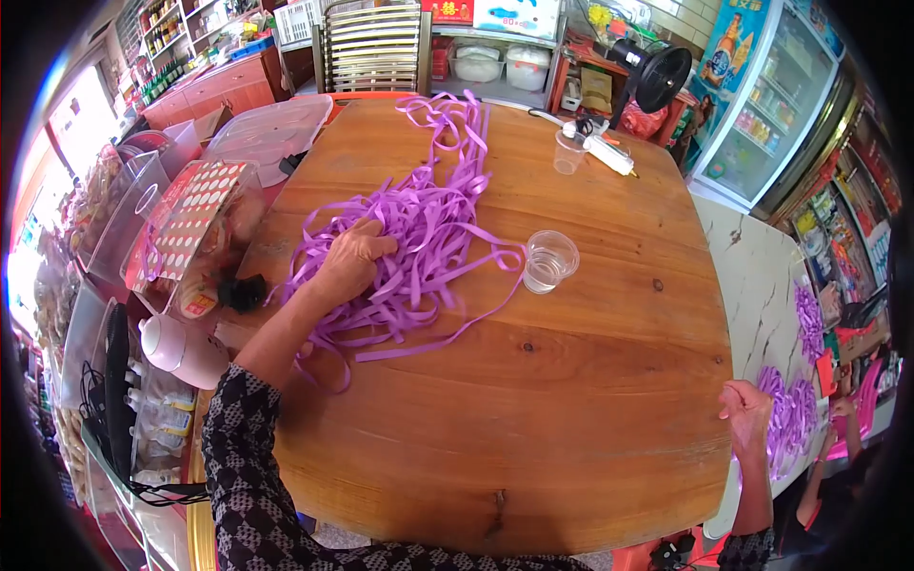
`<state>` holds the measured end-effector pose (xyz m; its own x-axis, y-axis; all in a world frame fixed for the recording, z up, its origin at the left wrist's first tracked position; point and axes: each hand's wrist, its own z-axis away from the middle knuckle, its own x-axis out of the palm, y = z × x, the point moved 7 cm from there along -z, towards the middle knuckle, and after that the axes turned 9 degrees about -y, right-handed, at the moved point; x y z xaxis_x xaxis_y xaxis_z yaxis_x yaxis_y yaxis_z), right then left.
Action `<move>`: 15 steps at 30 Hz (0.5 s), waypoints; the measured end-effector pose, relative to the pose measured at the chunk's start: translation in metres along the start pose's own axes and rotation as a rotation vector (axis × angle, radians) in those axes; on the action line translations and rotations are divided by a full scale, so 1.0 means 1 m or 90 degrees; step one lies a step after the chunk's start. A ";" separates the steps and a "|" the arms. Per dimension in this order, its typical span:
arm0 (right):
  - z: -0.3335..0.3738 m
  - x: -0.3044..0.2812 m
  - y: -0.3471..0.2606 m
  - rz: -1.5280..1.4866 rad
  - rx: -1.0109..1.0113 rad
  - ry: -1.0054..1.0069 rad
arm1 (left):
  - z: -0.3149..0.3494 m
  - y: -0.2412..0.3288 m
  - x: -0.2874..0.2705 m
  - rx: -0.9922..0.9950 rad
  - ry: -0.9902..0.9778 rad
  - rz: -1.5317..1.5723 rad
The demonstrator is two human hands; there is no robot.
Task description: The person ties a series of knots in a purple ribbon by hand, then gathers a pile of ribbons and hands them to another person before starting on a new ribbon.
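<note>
Wooden desk (pixel 590 400): one, broad, edges bowed by the lens
Purple ribbon (pixel 428 219): one loose heap left of centre on the wood, strands trailing toward the far edge
Clear cups (pixel 545 266): two; nearer one just right of the heap
Left hand (pixel 354 257): on the heap, fingers curled, tips partly hidden; cannot tell whether gripping
Right hand (pixel 745 409): curled at the right edge; cannot tell whether holding anything
Ribbon bundles (pixel 783 409): several on the pale desk (pixel 752 276), hard to count, partly behind the right forearm
Open room: wide bare wood between heap and right hand, reaching the near edge
</note>
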<state>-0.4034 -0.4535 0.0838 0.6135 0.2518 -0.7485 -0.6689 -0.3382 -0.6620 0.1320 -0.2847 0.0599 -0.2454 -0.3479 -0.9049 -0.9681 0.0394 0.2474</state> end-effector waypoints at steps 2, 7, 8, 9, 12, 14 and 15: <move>-0.002 0.003 -0.002 -0.009 -0.007 -0.015 | 0.007 -0.004 -0.006 -0.008 -0.023 0.001; -0.002 0.005 -0.017 -0.003 -0.017 -0.015 | 0.016 -0.009 -0.027 -0.112 -0.129 -0.200; -0.002 0.006 -0.023 0.006 -0.023 -0.021 | 0.016 -0.009 -0.033 -0.152 -0.195 -0.203; -0.003 0.007 -0.029 0.009 -0.022 -0.018 | 0.014 -0.008 -0.036 -0.188 -0.262 -0.202; -0.011 0.023 -0.041 0.029 -0.032 -0.030 | -0.005 0.007 -0.062 -0.161 -0.259 -0.144; -0.014 0.026 -0.048 0.025 -0.085 -0.029 | -0.029 0.022 -0.079 -0.179 -0.222 -0.157; -0.016 0.026 -0.051 0.030 -0.078 -0.024 | -0.046 0.023 -0.069 -0.171 -0.222 -0.152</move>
<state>-0.3464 -0.4440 0.0991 0.5654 0.2658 -0.7808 -0.6383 -0.4586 -0.6183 0.1290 -0.3032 0.1435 -0.0653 0.0180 -0.9977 -0.9633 -0.2620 0.0584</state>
